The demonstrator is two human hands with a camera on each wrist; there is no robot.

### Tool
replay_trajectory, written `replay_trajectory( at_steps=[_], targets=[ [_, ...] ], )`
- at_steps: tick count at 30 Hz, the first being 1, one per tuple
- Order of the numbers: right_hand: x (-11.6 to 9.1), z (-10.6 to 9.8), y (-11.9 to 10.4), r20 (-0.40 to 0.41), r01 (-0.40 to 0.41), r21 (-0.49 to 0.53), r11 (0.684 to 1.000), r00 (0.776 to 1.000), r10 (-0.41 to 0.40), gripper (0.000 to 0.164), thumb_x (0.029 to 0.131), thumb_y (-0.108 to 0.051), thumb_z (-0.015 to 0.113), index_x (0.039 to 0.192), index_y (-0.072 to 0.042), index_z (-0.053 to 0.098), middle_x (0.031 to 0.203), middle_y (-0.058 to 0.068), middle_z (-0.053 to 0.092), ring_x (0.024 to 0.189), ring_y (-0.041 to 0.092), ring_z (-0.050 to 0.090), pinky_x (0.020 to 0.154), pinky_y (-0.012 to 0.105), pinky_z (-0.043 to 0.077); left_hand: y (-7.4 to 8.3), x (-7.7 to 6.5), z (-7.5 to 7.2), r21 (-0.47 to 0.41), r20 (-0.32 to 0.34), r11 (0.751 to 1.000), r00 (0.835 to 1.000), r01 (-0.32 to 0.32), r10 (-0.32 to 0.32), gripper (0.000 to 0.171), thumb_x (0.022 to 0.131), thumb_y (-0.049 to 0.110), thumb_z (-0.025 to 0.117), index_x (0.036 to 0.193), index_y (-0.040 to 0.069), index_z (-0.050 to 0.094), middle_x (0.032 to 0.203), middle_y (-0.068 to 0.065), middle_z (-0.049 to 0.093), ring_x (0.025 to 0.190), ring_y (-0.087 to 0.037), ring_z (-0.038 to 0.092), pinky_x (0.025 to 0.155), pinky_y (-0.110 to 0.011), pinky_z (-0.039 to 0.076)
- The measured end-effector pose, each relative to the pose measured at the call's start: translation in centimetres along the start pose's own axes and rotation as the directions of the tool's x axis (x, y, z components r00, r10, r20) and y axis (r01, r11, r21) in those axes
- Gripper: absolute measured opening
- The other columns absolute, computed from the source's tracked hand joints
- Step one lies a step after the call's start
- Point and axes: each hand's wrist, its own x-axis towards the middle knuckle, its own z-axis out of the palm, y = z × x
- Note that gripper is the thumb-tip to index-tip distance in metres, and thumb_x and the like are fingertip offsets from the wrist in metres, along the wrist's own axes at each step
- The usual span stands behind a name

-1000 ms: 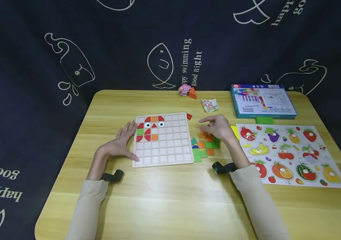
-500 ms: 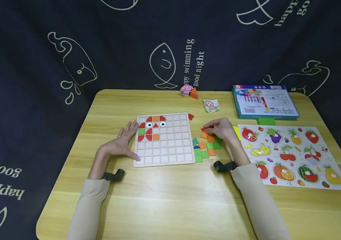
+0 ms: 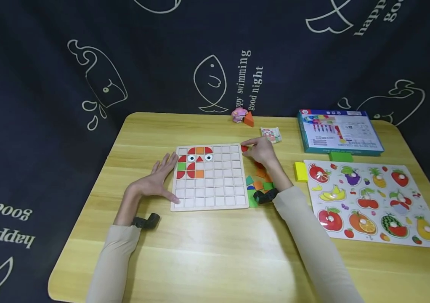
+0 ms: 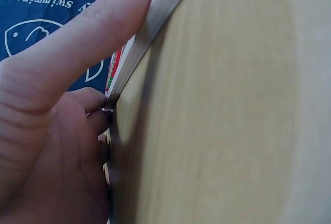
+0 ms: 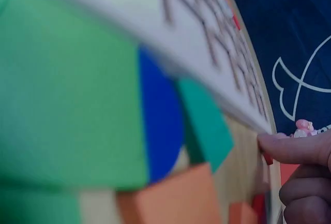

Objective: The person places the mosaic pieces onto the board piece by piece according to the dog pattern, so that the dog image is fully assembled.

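Observation:
A white grid board (image 3: 215, 183) lies on the table, with red, orange and green tiles and two eye tiles in its upper left cells. Spread along its left edge, my left hand (image 3: 153, 180) rests with the thumb on the lower corner. In the left wrist view the thumb (image 4: 77, 43) lies over the board's edge. Beyond the upper right corner, my right hand (image 3: 263, 151) pinches a small red tile (image 3: 244, 148) between thumb and index finger. The right wrist view shows this red tile (image 5: 267, 158) at the fingertip, mostly hidden.
Loose green tiles (image 3: 253, 200) and orange tiles lie right of the board, partly under the right wrist. A picture card (image 3: 272, 134), a pink figure (image 3: 239, 114), a blue box (image 3: 340, 132), a yellow block (image 3: 300, 171) and a fruit puzzle (image 3: 374, 202) are around.
My right hand has moved from the loose tile pile, where it touched a red piece, up and left to the red tile by the board's corner. The left hand stays on the board.

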Motion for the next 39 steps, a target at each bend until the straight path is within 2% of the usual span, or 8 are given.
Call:
replay_trajectory(
  at_steps=[3, 6, 11, 17, 20, 25, 31, 39],
  targets=[
    [-0.2, -0.2, 0.2, -0.032, -0.007, -0.075, 0.997, 0.999, 0.005, 0.024, 0.080, -0.013, 0.078, 0.103, -0.012, 0.077, 0.087, 0.008, 0.068, 0.066, 0.017, 0.042, 0.055, 0.025, 0.032, 0.1, 0.1, 0.0, -0.004, 0.000, 1.000, 1.000, -0.002, 0.002, 0.140, 0.058, 0.053, 0.088, 0.156, 0.019, -0.006, 0.163, -0.001, -0.017, 0.150, -0.024, -0.021, 0.122, -0.053, -0.009],
    [-0.6, -0.6, 0.4, -0.045, -0.022, -0.109, 0.994, 0.999, 0.018, 0.024, 0.080, -0.016, 0.079, 0.103, -0.010, 0.076, 0.112, 0.012, 0.067, 0.077, 0.020, 0.046, 0.060, 0.026, 0.037, 0.1, 0.1, -0.1, -0.007, 0.002, 1.000, 1.000, 0.003, -0.003, 0.141, 0.057, 0.053, 0.088, 0.156, 0.019, -0.006, 0.163, -0.001, -0.017, 0.150, -0.024, -0.021, 0.122, -0.053, -0.009],
    [-1.1, -1.3, 0.7, -0.034, -0.080, -0.087, 0.993, 0.996, 0.077, 0.025, 0.077, -0.016, 0.080, 0.102, -0.011, 0.076, 0.081, 0.008, 0.069, 0.059, 0.017, 0.047, 0.049, 0.024, 0.038, 0.2, 0.1, 0.0, -0.008, 0.004, 1.000, 1.000, 0.010, -0.010, 0.141, 0.057, 0.053, 0.088, 0.156, 0.020, -0.006, 0.163, 0.000, -0.017, 0.150, -0.024, -0.021, 0.122, -0.052, -0.009],
    [-1.6, -2.2, 1.2, 0.129, -0.021, -0.005, 1.000, 0.991, 0.021, 0.027, 0.081, -0.010, 0.076, 0.109, -0.009, 0.074, 0.049, -0.005, 0.039, 0.046, 0.013, 0.028, 0.047, 0.024, 0.024, 0.1, 0.2, 0.0, -0.006, 0.002, 1.000, 1.000, 0.006, -0.006, 0.140, 0.058, 0.054, 0.088, 0.156, 0.020, -0.007, 0.163, 0.000, -0.017, 0.150, -0.024, -0.021, 0.123, -0.053, -0.009],
    [-1.8, -2.1, 1.2, 0.096, -0.037, 0.000, 0.999, 0.995, 0.037, 0.033, 0.078, -0.016, 0.080, 0.110, -0.010, 0.074, 0.054, -0.001, 0.043, 0.052, 0.016, 0.034, 0.049, 0.025, 0.026, 0.1, 0.1, 0.0, -0.005, 0.003, 1.000, 1.000, 0.006, -0.006, 0.140, 0.058, 0.053, 0.088, 0.156, 0.020, -0.006, 0.163, 0.000, -0.017, 0.150, -0.024, -0.021, 0.122, -0.053, -0.009],
    [-1.7, -1.5, 1.0, 0.024, -0.083, -0.032, 0.996, 0.996, 0.084, 0.034, 0.073, -0.024, 0.085, 0.101, -0.007, 0.075, 0.100, 0.010, 0.066, 0.083, 0.021, 0.050, 0.064, 0.025, 0.039, 0.1, 0.1, 0.0, -0.004, 0.001, 1.000, 1.000, 0.005, -0.005, 0.140, 0.058, 0.052, 0.088, 0.156, 0.019, -0.006, 0.163, 0.000, -0.016, 0.150, -0.025, -0.020, 0.122, -0.054, -0.008],
    [-1.8, -2.1, 1.1, 0.113, -0.046, -0.027, 0.999, 0.992, 0.049, 0.028, 0.078, -0.012, 0.080, 0.105, -0.010, 0.075, 0.061, 0.000, 0.044, 0.059, 0.018, 0.035, 0.052, 0.026, 0.028, 0.0, 0.3, 0.1, 0.005, -0.001, 1.000, 1.000, -0.005, 0.005, 0.140, 0.058, 0.054, 0.087, 0.156, 0.019, -0.007, 0.163, -0.001, -0.017, 0.150, -0.025, -0.021, 0.122, -0.054, -0.008],
    [-2.6, -1.7, 1.4, -0.039, -0.166, 0.030, 0.986, 0.985, 0.167, 0.036, 0.072, -0.021, 0.085, 0.104, -0.008, 0.074, 0.100, 0.011, 0.064, 0.075, 0.020, 0.047, 0.058, 0.026, 0.036, 0.1, 0.2, 0.1, 0.003, 0.001, 1.000, 1.000, 0.006, -0.006, 0.140, 0.058, 0.054, 0.088, 0.156, 0.020, -0.007, 0.163, -0.001, -0.017, 0.150, -0.025, -0.021, 0.122, -0.054, -0.008]
  ],
)
